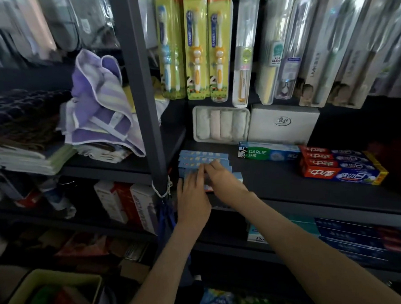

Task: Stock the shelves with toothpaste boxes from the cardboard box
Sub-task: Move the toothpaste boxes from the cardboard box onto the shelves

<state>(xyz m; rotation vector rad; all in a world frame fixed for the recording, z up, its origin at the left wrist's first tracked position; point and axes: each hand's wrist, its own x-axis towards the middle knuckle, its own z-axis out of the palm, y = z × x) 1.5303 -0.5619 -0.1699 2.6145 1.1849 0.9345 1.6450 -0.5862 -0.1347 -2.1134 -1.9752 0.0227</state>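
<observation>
While both hands rest on the stepped row of blue toothpaste boxes [203,156] at the front left corner of the dark shelf [276,185], the left hand [192,198] lies flat. Its fingers are straight and pressed on the nearest boxes, gripping nothing. The right hand [222,179], its forearm running in from 5 o'clock, lays its fingers across the same boxes, with the tips meeting the left hand's. Its thumb is hidden, so I cannot tell whether it grips a box.

Just beside the hands at 9 o'clock, a dark upright post [141,85] closes off that end of the row, with a white cord [161,191] tied round it. At 3 o'clock on the same shelf lie a green-and-blue Darlie box [269,154] and, farther right, a stack of red toothpaste boxes [338,166] — both well apart from the blue row. At 12 o'clock a tray of rolled cloths [195,126] and a grey box [283,123] stand at the back, under hanging toothbrush packs [196,48]. Beyond the post at 10 o'clock, a purple towel [96,105] is heaped on folded cloth. Low at 7 o'clock sits an open cardboard box [26,292] — its contents are blurred.
</observation>
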